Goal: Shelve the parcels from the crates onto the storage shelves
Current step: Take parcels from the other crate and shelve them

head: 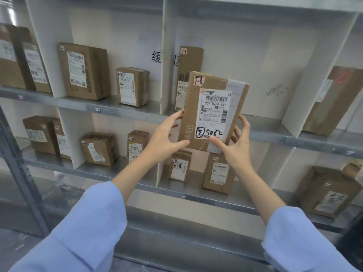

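A flat brown cardboard parcel with a white shipping label and a handwritten "5082" is held upright in front of the upper metal shelf. My left hand grips its lower left edge, thumb on the front. At the lower right corner my right hand holds it, thumb across the front and fingers behind. A narrow upright parcel stands on that shelf just behind it, partly hidden. No crate is in view.
White dividers split both shelf levels into bays. Several labelled boxes stand in the left bays, the lower shelf and at the far right. A grey upright post runs down the left.
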